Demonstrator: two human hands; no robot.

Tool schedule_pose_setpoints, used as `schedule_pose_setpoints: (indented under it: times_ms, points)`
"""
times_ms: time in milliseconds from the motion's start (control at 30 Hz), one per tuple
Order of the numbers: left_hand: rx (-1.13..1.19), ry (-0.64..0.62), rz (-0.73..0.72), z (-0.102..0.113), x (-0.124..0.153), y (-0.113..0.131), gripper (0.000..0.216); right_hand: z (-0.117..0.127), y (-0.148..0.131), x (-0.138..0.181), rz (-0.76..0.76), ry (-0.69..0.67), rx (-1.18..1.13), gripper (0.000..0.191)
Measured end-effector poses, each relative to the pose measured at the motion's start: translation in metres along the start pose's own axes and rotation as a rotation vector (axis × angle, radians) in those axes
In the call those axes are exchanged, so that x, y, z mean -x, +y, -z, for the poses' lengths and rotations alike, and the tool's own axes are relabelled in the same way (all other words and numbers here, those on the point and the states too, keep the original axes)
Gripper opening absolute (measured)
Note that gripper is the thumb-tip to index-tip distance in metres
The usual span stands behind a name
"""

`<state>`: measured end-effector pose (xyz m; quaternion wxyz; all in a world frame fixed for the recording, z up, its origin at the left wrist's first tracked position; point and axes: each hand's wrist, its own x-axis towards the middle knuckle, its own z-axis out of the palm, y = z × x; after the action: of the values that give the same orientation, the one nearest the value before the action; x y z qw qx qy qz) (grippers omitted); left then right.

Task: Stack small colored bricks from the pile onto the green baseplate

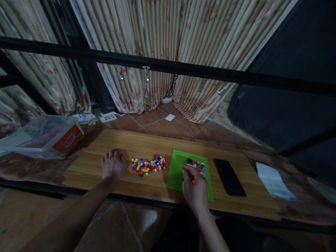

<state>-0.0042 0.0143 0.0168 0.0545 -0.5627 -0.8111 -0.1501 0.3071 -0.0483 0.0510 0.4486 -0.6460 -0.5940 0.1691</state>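
Note:
A green baseplate (176,171) lies on a wooden board (147,140), with a patch of small coloured bricks (196,164) fixed near its far side. My right hand (194,187) rests on the plate, fingers curled and pinched together at the near edge of that patch; what they hold is too small to see. A loose pile of coloured bricks (149,165) lies left of the plate. My left hand (113,164) lies on the board left of the pile, knuckles bent, not touching it.
A black phone (229,176) lies right of the baseplate. A clear plastic box with an orange label (47,136) stands at the left on the floor. Curtains (157,52) and a black bar (168,66) cross the back. White paper (273,180) lies at right.

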Motion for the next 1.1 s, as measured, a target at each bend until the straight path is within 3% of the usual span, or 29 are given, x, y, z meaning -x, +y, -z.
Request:
schedule_pose_setpoints:
  times_ms: [167, 300, 567, 900, 1100]
  points:
    - [-0.013, -0.006, 0.002, -0.001, -0.001, -0.001, 0.048, 0.040, 0.045, -0.008, -0.223, 0.151, -0.070, 0.036]
    - [-0.018, -0.021, 0.006, -0.001, -0.002, -0.001, 0.049, 0.048, 0.064, -0.019, -0.280, 0.191, -0.108, 0.039]
    - [-0.014, -0.052, 0.012, 0.008, -0.001, 0.004, 0.050, 0.037, 0.071, -0.032, -0.276, 0.169, -0.209, 0.037]
    - [-0.010, -0.026, 0.006, 0.004, -0.002, 0.002, 0.047, 0.032, 0.065, -0.041, -0.555, 0.250, -0.749, 0.031]
    - [0.008, -0.017, -0.001, 0.003, -0.002, 0.001, 0.047, 0.034, 0.065, -0.045, -0.661, 0.210, -0.883, 0.036]
